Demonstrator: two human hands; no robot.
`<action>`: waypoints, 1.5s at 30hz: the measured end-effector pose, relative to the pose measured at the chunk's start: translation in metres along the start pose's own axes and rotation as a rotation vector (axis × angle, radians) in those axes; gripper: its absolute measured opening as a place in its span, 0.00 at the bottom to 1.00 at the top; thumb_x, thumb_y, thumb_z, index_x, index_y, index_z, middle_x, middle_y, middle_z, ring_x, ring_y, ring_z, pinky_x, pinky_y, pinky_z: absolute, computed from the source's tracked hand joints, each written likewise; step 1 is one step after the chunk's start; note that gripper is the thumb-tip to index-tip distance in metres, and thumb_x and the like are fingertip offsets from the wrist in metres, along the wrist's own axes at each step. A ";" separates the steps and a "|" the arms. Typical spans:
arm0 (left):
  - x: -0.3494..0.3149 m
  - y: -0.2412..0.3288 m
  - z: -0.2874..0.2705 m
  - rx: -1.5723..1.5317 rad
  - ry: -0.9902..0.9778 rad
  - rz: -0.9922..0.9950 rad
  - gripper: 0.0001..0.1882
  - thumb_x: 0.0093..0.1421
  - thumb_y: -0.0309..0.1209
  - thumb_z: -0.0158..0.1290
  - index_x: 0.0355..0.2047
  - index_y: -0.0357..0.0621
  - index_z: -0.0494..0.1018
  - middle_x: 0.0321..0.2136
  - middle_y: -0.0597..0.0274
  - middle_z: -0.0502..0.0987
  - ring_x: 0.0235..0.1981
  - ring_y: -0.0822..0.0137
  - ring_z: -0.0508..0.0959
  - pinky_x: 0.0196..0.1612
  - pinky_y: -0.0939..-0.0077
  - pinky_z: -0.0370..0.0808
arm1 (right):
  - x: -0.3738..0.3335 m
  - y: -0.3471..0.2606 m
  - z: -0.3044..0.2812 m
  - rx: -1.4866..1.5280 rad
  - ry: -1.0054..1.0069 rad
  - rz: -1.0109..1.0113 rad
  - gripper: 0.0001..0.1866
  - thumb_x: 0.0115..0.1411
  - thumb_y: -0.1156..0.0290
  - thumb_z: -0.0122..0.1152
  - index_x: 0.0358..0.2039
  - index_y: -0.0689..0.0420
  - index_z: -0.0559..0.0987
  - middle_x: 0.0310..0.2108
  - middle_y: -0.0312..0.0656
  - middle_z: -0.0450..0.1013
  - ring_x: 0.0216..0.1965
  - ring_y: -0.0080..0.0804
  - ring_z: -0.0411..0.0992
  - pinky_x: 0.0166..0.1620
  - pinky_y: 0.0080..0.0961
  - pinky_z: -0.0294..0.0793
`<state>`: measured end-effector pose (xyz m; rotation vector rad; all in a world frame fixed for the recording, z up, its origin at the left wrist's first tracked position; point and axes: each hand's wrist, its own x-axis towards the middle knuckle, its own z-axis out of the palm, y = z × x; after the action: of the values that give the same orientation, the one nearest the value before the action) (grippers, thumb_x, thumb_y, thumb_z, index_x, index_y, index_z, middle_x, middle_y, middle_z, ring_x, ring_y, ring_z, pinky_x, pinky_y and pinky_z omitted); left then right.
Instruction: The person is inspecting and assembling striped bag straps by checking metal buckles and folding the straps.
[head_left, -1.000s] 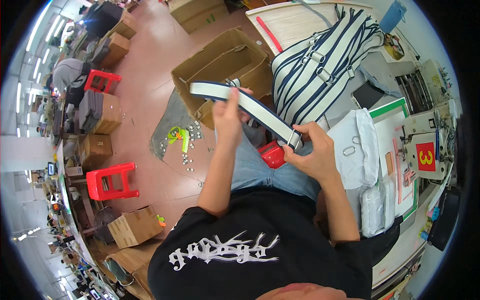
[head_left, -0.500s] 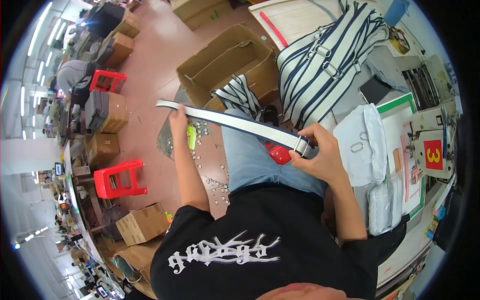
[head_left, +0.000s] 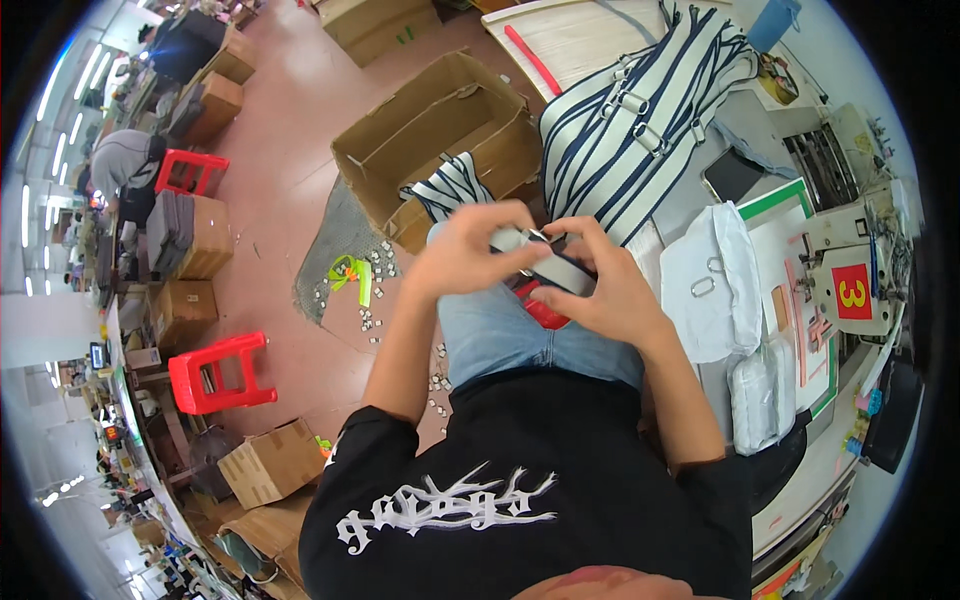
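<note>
A workshop with a pink floor (head_left: 290, 170), open cardboard box (head_left: 440, 120) and sewing table (head_left: 800, 260). Over the lap, both the left hand (head_left: 470, 250) and right hand (head_left: 600, 285) pinch a pale grey-white strap (head_left: 540, 262), fingers curled closed on it.

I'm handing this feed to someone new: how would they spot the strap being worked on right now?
Start at the big open cardboard box on the floor, then drop to the lap in blue jeans just below it. Both hands meet there, left hand and right hand, pinching a short whitish strap. Unlike the striped fabric nearby, it is plain and narrow.
</note>
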<state>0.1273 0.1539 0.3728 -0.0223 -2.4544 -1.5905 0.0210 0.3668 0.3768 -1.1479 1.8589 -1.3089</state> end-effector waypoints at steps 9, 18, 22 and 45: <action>-0.033 0.004 -0.161 -0.036 0.546 -0.086 0.09 0.65 0.33 0.63 0.31 0.41 0.78 0.23 0.70 0.75 0.22 0.81 0.70 0.24 0.84 0.63 | -0.045 0.001 -0.062 0.489 -0.178 0.247 0.10 0.64 0.74 0.71 0.41 0.63 0.79 0.24 0.32 0.75 0.20 0.15 0.72 0.24 0.16 0.69; -0.076 -0.042 -0.172 0.065 0.594 -0.092 0.09 0.66 0.30 0.59 0.29 0.43 0.73 0.27 0.75 0.66 0.31 0.80 0.64 0.35 0.81 0.58 | -0.062 0.024 -0.121 0.292 0.090 0.107 0.12 0.64 0.72 0.71 0.45 0.64 0.82 0.34 0.35 0.77 0.28 0.18 0.72 0.30 0.19 0.73; -0.075 -0.062 -0.158 0.020 0.550 -0.114 0.08 0.67 0.30 0.60 0.32 0.41 0.75 0.28 0.74 0.70 0.31 0.80 0.68 0.35 0.82 0.62 | -0.055 0.028 -0.144 0.325 0.344 0.024 0.15 0.59 0.77 0.72 0.47 0.63 0.83 0.33 0.35 0.76 0.28 0.20 0.73 0.31 0.20 0.74; -0.012 -0.048 0.062 -0.380 -0.004 -0.322 0.12 0.70 0.34 0.60 0.33 0.39 0.76 0.22 0.72 0.72 0.23 0.80 0.71 0.25 0.79 0.66 | 0.188 0.132 -0.395 0.469 1.180 -0.092 0.24 0.57 0.74 0.75 0.53 0.57 0.76 0.38 0.38 0.78 0.31 0.24 0.75 0.31 0.24 0.71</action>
<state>0.1218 0.1912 0.3026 0.3244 -2.2031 -2.1722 -0.4357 0.3897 0.3921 -0.1377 1.9692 -2.6354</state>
